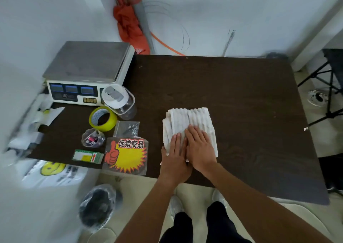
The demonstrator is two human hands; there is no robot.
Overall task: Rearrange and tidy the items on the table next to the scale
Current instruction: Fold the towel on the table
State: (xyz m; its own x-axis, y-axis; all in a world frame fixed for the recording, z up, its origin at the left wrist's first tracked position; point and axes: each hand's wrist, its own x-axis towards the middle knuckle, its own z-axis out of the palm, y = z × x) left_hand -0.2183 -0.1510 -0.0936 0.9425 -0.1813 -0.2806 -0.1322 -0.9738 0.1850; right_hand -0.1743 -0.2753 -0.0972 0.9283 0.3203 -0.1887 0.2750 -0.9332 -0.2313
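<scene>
Head view: both hands lie flat on a folded white towel mid-counter.
Left hand: fingers straight, together, pressing the towel's near-left corner.
Right hand: same, just beside it.
Towel axis: ridges run away from the person.
Scale: far left, well apart; tape roll and promo sign between.
Nearer arm: left, judged.

bare forearms, black trousers, pale shoes
</scene>
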